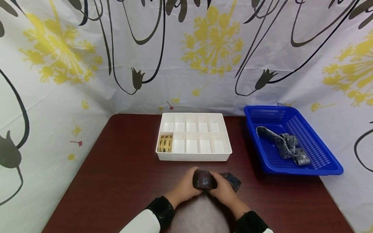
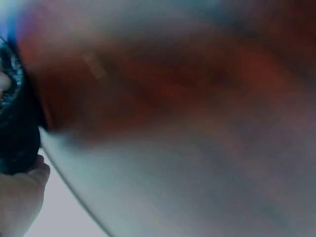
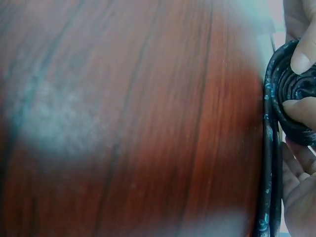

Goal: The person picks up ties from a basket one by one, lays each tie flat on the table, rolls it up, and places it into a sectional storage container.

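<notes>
At the near edge of the table (image 1: 122,181), the left hand (image 1: 186,187) and the right hand (image 1: 224,191) both curled around a dark rolled tie (image 1: 204,180), its loose tail (image 1: 233,180) lying flat toward the right. In the right wrist view, fingertips (image 3: 301,61) pressed into the coil's spiral. Farther back, mid-table, stood a white divided tray (image 1: 193,157) with a yellow patterned roll (image 1: 165,143) in its near-left compartment. At the right edge, a blue basket (image 1: 306,170) held a grey tie (image 1: 284,145).
</notes>
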{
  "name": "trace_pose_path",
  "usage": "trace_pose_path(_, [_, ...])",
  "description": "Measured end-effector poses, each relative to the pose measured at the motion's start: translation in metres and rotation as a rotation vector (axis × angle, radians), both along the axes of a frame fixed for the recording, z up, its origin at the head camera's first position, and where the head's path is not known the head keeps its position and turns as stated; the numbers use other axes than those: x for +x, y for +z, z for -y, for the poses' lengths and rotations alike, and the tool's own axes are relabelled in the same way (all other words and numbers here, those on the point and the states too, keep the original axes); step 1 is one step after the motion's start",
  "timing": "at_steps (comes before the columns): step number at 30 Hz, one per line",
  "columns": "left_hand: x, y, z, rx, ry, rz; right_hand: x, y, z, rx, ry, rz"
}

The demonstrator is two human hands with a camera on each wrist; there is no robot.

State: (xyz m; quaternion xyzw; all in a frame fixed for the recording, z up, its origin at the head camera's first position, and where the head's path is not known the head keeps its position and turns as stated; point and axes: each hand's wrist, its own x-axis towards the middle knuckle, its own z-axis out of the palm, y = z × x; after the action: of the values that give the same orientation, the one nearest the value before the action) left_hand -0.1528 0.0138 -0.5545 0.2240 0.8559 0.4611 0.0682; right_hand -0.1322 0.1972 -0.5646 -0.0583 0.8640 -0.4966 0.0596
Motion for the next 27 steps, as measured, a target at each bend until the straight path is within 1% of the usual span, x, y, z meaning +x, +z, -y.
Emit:
trace_pose_path(2, [0.0, -0.005, 0.002, 0.075, -0.01, 0.028, 0.0, -0.001, -0.001, -0.014, 0.008, 0.003])
trace_pose_path(4, [0.001, -0.007, 0.002, 0.111, -0.014, 0.039, 0.0, -0.003, -0.001, -0.014, 0.014, 0.001])
trace_pose_path(7, [0.001, -0.006, 0.0, 0.098, -0.013, 0.028, -0.001, -0.003, -0.002, -0.02, 0.02, -0.005])
trace_pose_path(9, [0.001, -0.003, 0.0, 0.063, -0.014, 0.003, 0.0, -0.003, -0.002, -0.027, 0.028, -0.012])
trace_pose_path(13, [-0.001, 0.008, -0.002, -0.092, -0.025, -0.108, 0.001, -0.002, -0.003, -0.018, 0.043, -0.036])
trace_pose_path(16, [-0.001, 0.017, -0.004, -0.237, -0.028, -0.189, 0.001, -0.002, -0.001, 0.036, 0.042, -0.072])
trace_pose_path(18, [-0.001, 0.022, -0.007, -0.336, -0.02, -0.219, 0.001, -0.003, 0.0, 0.068, 0.033, -0.084])
trace_pose_path(23, [0.003, 0.036, -0.015, -0.575, 0.022, -0.233, 0.001, -0.002, 0.002, 0.077, 0.026, -0.065])
trace_pose_path(25, [0.006, 0.04, -0.019, -0.655, 0.036, -0.234, 0.001, -0.002, 0.003, 0.083, 0.03, -0.066])
trace_pose_path(27, [0.007, 0.043, -0.022, -0.711, 0.044, -0.231, 0.001, 0.0, 0.003, 0.09, 0.032, -0.069])
